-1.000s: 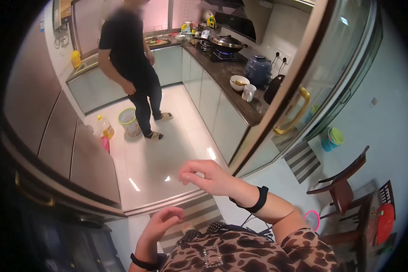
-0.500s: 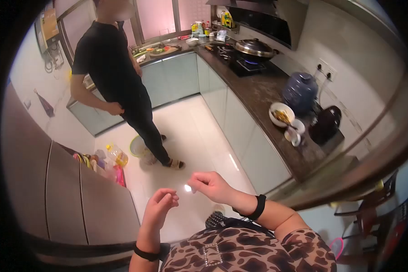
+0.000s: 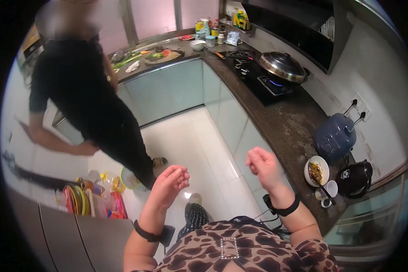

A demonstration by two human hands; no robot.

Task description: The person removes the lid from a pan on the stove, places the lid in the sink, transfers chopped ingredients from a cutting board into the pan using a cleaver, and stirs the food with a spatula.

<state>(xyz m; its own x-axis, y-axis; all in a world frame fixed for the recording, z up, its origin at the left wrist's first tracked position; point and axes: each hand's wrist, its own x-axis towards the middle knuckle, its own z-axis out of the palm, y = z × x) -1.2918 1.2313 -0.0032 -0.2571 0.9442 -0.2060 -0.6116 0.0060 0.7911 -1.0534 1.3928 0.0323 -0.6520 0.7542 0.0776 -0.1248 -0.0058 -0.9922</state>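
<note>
My left hand [image 3: 170, 183] is raised in front of my body with its fingers loosely curled in, and nothing shows in it. My right hand [image 3: 264, 168] is also lifted, its fingers folded, slightly blurred and holding nothing I can see. It hangs in the air beside the pale cabinet doors. Nearest to it on the dark counter stands a white bowl [image 3: 312, 174] of cooked food with a dark-handled utensil across it. Small white cups [image 3: 331, 187] sit by the bowl. Each wrist wears a black band.
A person in black [image 3: 84, 90] stands at the left. A lidded wok [image 3: 282, 65] sits over a blue flame. A blue jar-shaped appliance [image 3: 335, 136] and a black kettle [image 3: 356, 177] stand on the right counter. Oil bottles [image 3: 112, 181] are on the floor; a cutting board [image 3: 165, 56] holds vegetables.
I have moved forward into the kitchen, so the counter and stove appear closer. My hands have moved apart, the right one swinging out to the right. The person appears closer at the left.
</note>
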